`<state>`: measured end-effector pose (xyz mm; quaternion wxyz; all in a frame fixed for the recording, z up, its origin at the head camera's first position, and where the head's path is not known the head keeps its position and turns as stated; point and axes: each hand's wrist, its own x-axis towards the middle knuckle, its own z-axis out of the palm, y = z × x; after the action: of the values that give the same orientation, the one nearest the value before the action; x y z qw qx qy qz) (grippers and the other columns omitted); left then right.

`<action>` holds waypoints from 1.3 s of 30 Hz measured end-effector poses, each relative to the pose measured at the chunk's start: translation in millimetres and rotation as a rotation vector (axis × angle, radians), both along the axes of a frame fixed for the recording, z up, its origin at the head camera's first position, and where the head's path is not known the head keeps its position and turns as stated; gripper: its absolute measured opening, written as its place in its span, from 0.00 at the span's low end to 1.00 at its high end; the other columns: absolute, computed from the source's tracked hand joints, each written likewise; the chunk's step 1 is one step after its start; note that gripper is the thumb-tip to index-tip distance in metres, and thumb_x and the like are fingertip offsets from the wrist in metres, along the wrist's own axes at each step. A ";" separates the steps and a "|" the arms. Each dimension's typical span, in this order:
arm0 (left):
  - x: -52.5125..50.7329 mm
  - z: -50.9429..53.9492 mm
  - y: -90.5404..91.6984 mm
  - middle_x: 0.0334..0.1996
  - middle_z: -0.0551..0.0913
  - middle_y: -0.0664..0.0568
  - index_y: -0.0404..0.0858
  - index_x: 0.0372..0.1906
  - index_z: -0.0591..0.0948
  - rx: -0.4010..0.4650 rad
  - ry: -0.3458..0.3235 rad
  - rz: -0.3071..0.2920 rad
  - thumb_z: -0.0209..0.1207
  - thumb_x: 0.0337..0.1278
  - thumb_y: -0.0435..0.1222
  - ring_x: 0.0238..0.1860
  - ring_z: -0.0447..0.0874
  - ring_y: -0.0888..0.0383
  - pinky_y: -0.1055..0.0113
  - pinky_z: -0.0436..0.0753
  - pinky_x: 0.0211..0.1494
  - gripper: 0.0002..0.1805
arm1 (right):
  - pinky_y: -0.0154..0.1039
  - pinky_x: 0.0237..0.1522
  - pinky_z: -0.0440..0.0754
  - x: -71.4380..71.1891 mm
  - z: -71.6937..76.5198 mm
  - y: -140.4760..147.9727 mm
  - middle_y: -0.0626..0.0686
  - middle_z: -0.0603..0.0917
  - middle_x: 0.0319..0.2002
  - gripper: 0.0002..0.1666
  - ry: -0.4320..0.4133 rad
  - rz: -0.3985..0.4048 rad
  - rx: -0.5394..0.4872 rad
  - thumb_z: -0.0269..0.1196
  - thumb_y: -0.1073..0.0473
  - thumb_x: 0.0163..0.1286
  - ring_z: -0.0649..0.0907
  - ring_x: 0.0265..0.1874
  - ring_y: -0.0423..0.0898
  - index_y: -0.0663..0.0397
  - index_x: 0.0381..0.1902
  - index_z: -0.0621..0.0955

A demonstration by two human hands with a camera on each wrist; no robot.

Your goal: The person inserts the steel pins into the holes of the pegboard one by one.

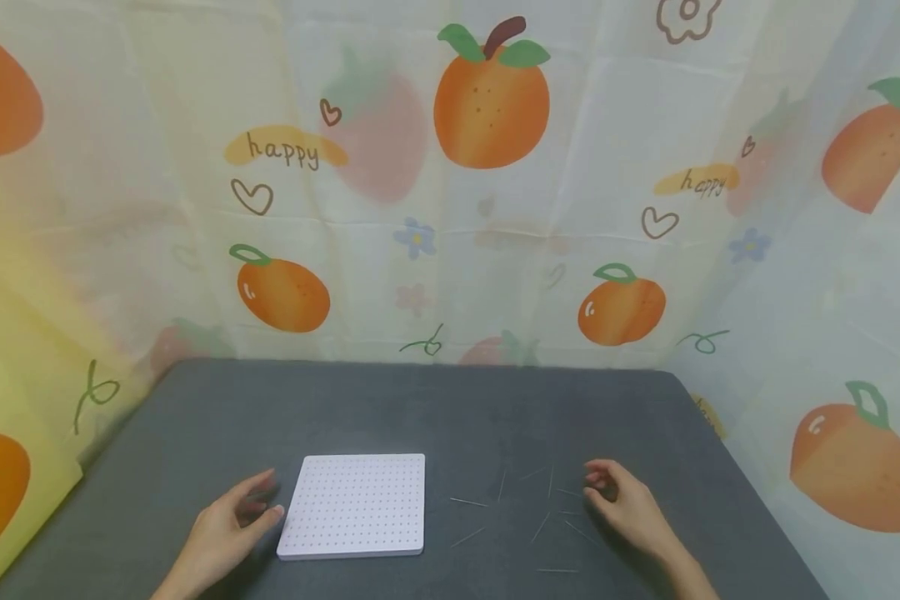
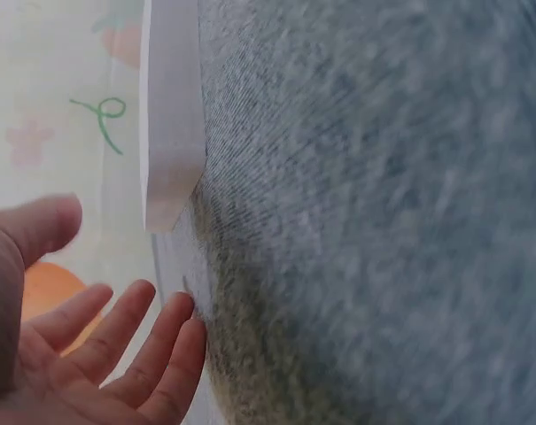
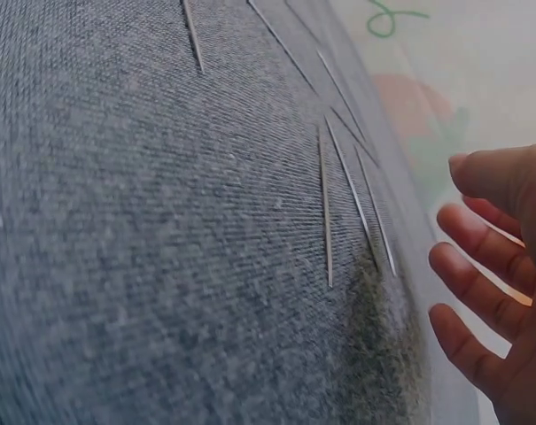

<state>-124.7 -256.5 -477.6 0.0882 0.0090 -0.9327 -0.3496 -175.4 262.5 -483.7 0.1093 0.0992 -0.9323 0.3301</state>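
A white square board dotted with rows of small holes lies flat on the dark grey tabletop. My left hand is by its left edge, fingers loosely bent and holding nothing; the left wrist view shows the board's side beyond the spread fingers. Several thin metal needles lie scattered to the right of the board. Beside them on the right is my right hand, loosely curled with nothing in it. In the right wrist view, needles lie on the cloth left of the relaxed fingers.
Grey cloth covers the table. Behind it and at both sides hangs a pale curtain printed with oranges, hearts and the word "happy". One needle lies near the front, apart from the others.
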 end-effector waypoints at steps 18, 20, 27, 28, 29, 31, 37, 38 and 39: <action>-6.3 0.3 13.4 0.35 0.83 0.46 0.32 0.50 0.78 0.128 -0.213 0.073 0.62 0.49 0.35 0.24 0.79 0.62 0.70 0.78 0.20 0.21 | 0.34 0.35 0.76 -5.9 -7.5 -6.0 0.41 0.77 0.29 0.08 -0.131 -0.007 0.066 0.67 0.61 0.55 0.75 0.31 0.36 0.48 0.34 0.81; -7.4 -0.9 14.7 0.34 0.83 0.47 0.32 0.50 0.78 0.142 -0.228 0.074 0.63 0.47 0.34 0.25 0.80 0.61 0.70 0.79 0.20 0.22 | 0.33 0.35 0.75 -7.9 -8.3 -6.4 0.41 0.76 0.29 0.08 -0.160 -0.014 0.066 0.67 0.60 0.55 0.75 0.31 0.36 0.47 0.34 0.81; -9.8 -4.2 17.8 0.34 0.82 0.46 0.29 0.50 0.77 0.153 -0.256 0.077 0.63 0.42 0.30 0.26 0.79 0.58 0.69 0.80 0.20 0.24 | 0.32 0.31 0.72 -12.8 -10.8 -8.7 0.42 0.74 0.26 0.07 -0.184 -0.025 0.085 0.66 0.61 0.55 0.72 0.27 0.35 0.47 0.31 0.80; -10.3 -4.6 18.0 0.34 0.82 0.45 0.29 0.51 0.77 0.150 -0.257 0.073 0.63 0.42 0.30 0.26 0.79 0.58 0.69 0.80 0.20 0.24 | 0.32 0.31 0.72 -13.5 -11.5 -9.0 0.42 0.73 0.26 0.07 -0.185 -0.024 0.088 0.66 0.62 0.54 0.72 0.27 0.35 0.47 0.31 0.80; -10.7 -4.9 18.2 0.34 0.82 0.45 0.29 0.51 0.76 0.146 -0.258 0.070 0.63 0.42 0.29 0.26 0.79 0.59 0.69 0.80 0.19 0.25 | 0.32 0.31 0.71 -14.2 -12.0 -9.2 0.42 0.73 0.26 0.07 -0.187 -0.021 0.092 0.66 0.62 0.54 0.71 0.27 0.35 0.47 0.31 0.79; -11.0 -5.2 18.8 0.34 0.82 0.45 0.29 0.52 0.76 0.139 -0.265 0.071 0.63 0.42 0.29 0.25 0.78 0.59 0.69 0.80 0.19 0.25 | 0.33 0.31 0.70 -15.1 -12.7 -9.6 0.42 0.73 0.26 0.07 -0.191 -0.015 0.098 0.66 0.62 0.54 0.71 0.27 0.36 0.47 0.31 0.79; -12.0 -5.3 20.2 0.34 0.80 0.47 0.29 0.54 0.75 0.116 -0.301 0.068 0.62 0.44 0.28 0.25 0.76 0.59 0.68 0.80 0.20 0.25 | 0.35 0.32 0.69 -14.7 -11.7 -10.5 0.43 0.73 0.26 0.08 -0.182 -0.015 0.115 0.66 0.62 0.53 0.71 0.27 0.38 0.45 0.28 0.78; -12.2 -5.2 20.4 0.34 0.80 0.46 0.29 0.54 0.75 0.113 -0.305 0.067 0.62 0.45 0.28 0.25 0.76 0.59 0.68 0.80 0.20 0.25 | 0.35 0.32 0.69 -14.5 -11.4 -10.6 0.43 0.73 0.26 0.07 -0.182 -0.014 0.116 0.66 0.62 0.54 0.71 0.27 0.38 0.45 0.28 0.78; -12.3 -5.2 20.6 0.34 0.80 0.46 0.29 0.54 0.75 0.113 -0.310 0.068 0.62 0.45 0.28 0.25 0.76 0.59 0.68 0.80 0.20 0.25 | 0.35 0.31 0.69 -14.2 -11.0 -10.6 0.43 0.72 0.27 0.07 -0.184 -0.012 0.115 0.66 0.62 0.54 0.71 0.27 0.38 0.46 0.28 0.78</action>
<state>-137.0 -235.9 -482.8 -0.0455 0.0990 -0.9131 -0.3929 -189.7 251.9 -494.7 0.0193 0.0692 -0.9564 0.2831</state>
